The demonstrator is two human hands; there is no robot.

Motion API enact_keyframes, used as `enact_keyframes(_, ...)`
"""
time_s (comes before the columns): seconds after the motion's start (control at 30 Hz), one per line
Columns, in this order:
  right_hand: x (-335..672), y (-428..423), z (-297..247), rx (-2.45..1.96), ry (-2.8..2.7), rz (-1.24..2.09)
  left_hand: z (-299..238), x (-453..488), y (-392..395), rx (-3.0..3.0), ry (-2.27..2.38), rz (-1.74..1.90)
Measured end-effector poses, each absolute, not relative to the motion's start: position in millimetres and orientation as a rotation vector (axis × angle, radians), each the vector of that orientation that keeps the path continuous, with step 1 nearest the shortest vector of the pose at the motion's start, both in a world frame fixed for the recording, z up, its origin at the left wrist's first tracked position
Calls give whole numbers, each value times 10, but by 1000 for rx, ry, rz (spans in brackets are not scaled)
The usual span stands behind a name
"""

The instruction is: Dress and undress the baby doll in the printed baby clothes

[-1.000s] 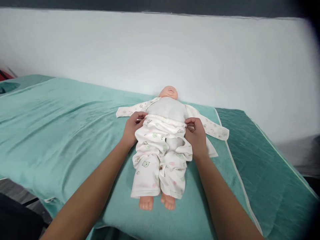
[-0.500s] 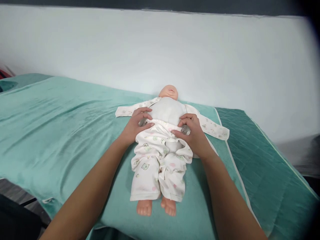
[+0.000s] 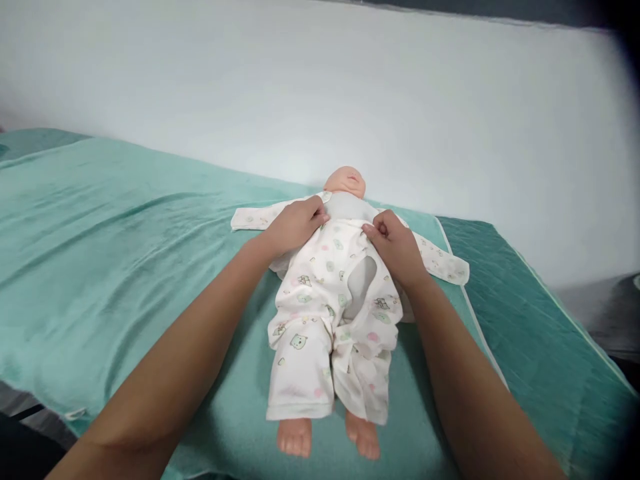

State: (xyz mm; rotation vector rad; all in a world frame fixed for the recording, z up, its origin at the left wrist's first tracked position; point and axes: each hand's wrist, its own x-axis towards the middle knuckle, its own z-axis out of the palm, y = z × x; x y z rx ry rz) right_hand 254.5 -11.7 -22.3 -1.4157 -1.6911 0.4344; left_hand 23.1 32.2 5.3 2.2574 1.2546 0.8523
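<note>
A baby doll lies on its back, feet toward me, in a printed long-sleeved top that is spread open over its pale torso. White printed baby pants cover its legs and reach high up the torso; an oval opening at the crotch shows the pale body beneath. My left hand is closed on the waistband at the left side, and my right hand pinches it at the right side. The doll's bare feet stick out of the pant legs.
Under the doll is a light green sheet with loose folds toward the left. A darker green quilted cover lies at the right. Behind the bed stands a white wall.
Both hands have moved up toward the doll's chest, drawing the waistband higher. The pants look more stretched out, and the fingers are more tightly closed. The camera view has tilted slightly.
</note>
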Motion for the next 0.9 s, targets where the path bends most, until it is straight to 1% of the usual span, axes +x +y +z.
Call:
enact_keyframes(0.17,2602,168,-330,-1258,-1405,956,-135,254,549,1810,1166,1024)
enact_keyframes(0.33,2564,104,-359,-1155,-1213,1106,-266,225,437,1712,1091,1102)
enact_keyframes(0.4,2542,37,-344,-1143,-1210,1095,-261,221,378,1778,1117,1121)
enact_keyframes(0.5,2522,-38,-328,-1169,-1278,966,-237,228,344,1962,1186,1177)
enact_keyframes(0.57,2524,-52,-326,-1219,-1384,803,-221,229,343,2025,1211,1163)
enact_keyframes(0.67,2545,-18,-327,-1219,-1578,552,-192,199,348,1969,1170,1094)
enact_keyframes(0.77,2567,59,-329,-1162,-1682,525,-142,147,394,1997,1051,1030)
enact_keyframes(0.9,2589,185,-333,-1214,-1702,503,-41,120,560,2126,912,905)
